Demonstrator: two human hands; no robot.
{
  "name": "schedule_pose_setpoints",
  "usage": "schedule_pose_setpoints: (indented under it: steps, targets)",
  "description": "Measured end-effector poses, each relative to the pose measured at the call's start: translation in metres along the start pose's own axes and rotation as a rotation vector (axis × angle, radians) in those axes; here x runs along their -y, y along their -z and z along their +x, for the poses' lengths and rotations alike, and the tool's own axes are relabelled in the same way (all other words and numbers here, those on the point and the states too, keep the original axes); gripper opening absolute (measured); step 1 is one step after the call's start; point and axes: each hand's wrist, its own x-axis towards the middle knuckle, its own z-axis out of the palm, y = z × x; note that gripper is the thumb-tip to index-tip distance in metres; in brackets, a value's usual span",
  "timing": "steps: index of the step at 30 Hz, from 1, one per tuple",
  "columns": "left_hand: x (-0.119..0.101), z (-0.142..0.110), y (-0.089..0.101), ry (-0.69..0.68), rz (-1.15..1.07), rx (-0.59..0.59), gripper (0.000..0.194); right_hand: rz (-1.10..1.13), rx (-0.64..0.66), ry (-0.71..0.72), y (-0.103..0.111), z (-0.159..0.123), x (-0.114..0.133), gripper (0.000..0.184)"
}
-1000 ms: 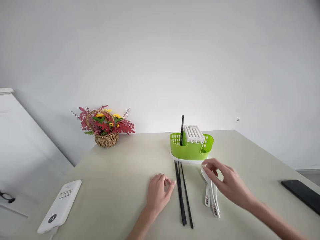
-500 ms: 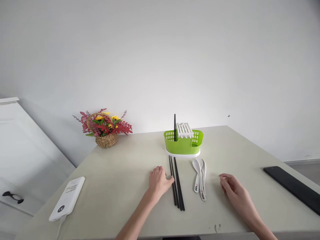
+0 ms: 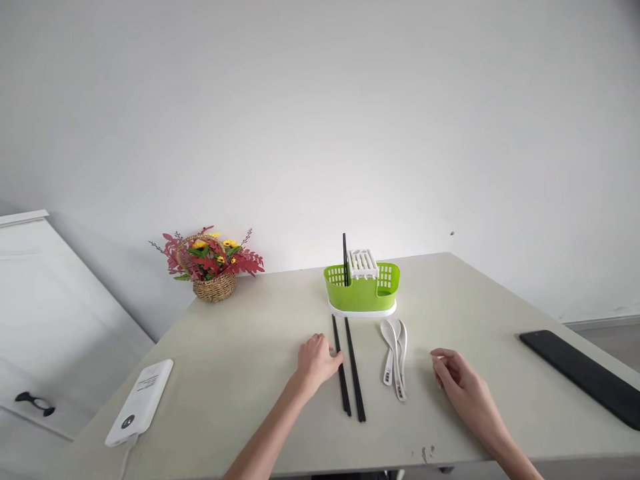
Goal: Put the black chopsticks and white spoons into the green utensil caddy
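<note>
My left hand (image 3: pixel 317 363) is closed around the left pair of black chopsticks (image 3: pixel 343 383), with the thumb across them and the fingertips partly hidden. These chopsticks lie close together on the table. Just to their right lies another pair of black chopsticks (image 3: pixel 355 373), touched by neither hand. Several white spoons (image 3: pixel 398 357) overlap in a bundle between my two hands. To the right of the spoons, my right hand (image 3: pixel 460 380) rests near the tabletop, fingers curled and thumb against them, with nothing visible in it.
Behind the chopsticks stands a green cutlery basket (image 3: pixel 363 297) with a white slatted top and black chopsticks upright in its left side. A flower basket (image 3: pixel 215 287) is at back left, a white power bank (image 3: pixel 140 403) with a cable at left, a long black object (image 3: pixel 580 377) at right.
The left chopsticks have drawn together beside my left hand, leaving a wider gap to the right pair. My right hand stays curled. The whole view has shifted slightly.
</note>
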Motion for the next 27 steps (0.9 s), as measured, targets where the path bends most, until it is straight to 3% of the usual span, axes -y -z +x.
schedule_pose_setpoints:
  steps: [6, 11, 19, 21, 27]
  targets:
    - [0.005, 0.011, 0.020, 0.034, 0.137, 0.052, 0.005, -0.009, 0.009, -0.003, 0.001, 0.000, -0.001, 0.034]
    - [0.003, 0.012, 0.031, 0.008, 0.208, 0.050, 0.015, -0.006, 0.011, 0.007, 0.002, 0.001, 0.001, 0.034]
    - [0.009, 0.013, 0.057, -0.073, 0.110, -0.013, 0.014, 0.004, 0.027, -0.005, 0.002, 0.001, 0.001, 0.034]
    - [0.012, 0.014, 0.065, -0.117, 0.008, -0.061, 0.013, 0.010, 0.018, -0.008, 0.001, 0.002, 0.001, 0.035]
    - [0.016, 0.007, 0.065, -0.251, -0.703, -0.297, 0.019, 0.032, 0.020, -0.008, 0.000, 0.002, -0.001, 0.034]
